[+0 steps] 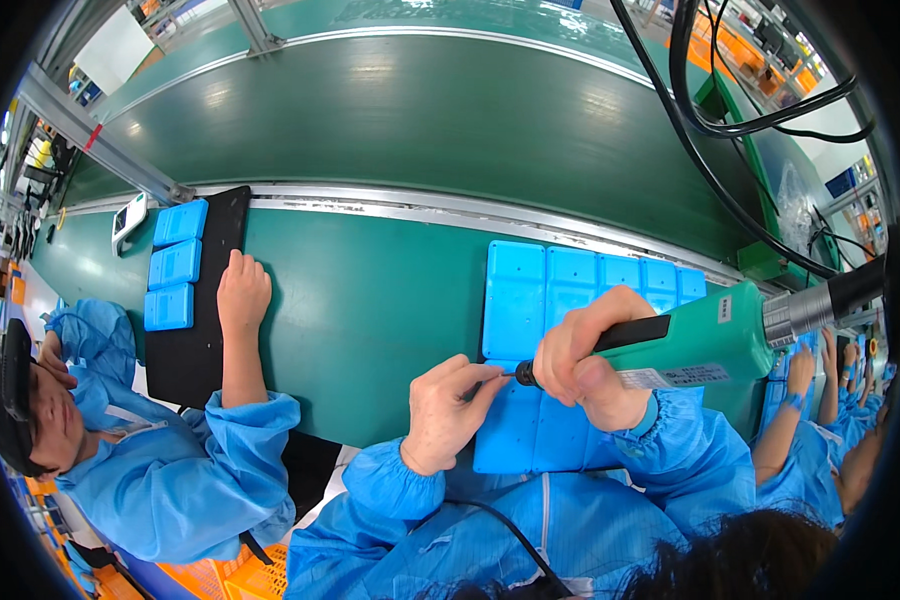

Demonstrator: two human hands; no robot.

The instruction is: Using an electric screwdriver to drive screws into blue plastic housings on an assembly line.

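My right hand (597,362) is wrapped round a green electric screwdriver (705,345), held sideways with its black tip pointing left. Just off that tip, my left hand (448,412) has thumb and forefinger pinched together. Whatever sits in this pinch is too small to make out. Below and beyond both hands lie blue plastic housings (516,300) in two rows, edge to edge. The right hand and the tool cover part of them. A cable with a metal sleeve (798,316) runs from the back of the screwdriver to the right.
A green conveyor belt (420,110) runs behind the metal rail (370,205). Black cables (682,120) hang at the upper right. To my left, a co-worker's forearm (242,340) rests by a black mat (210,330) with blue housings (174,264) and a white handheld device (128,222).
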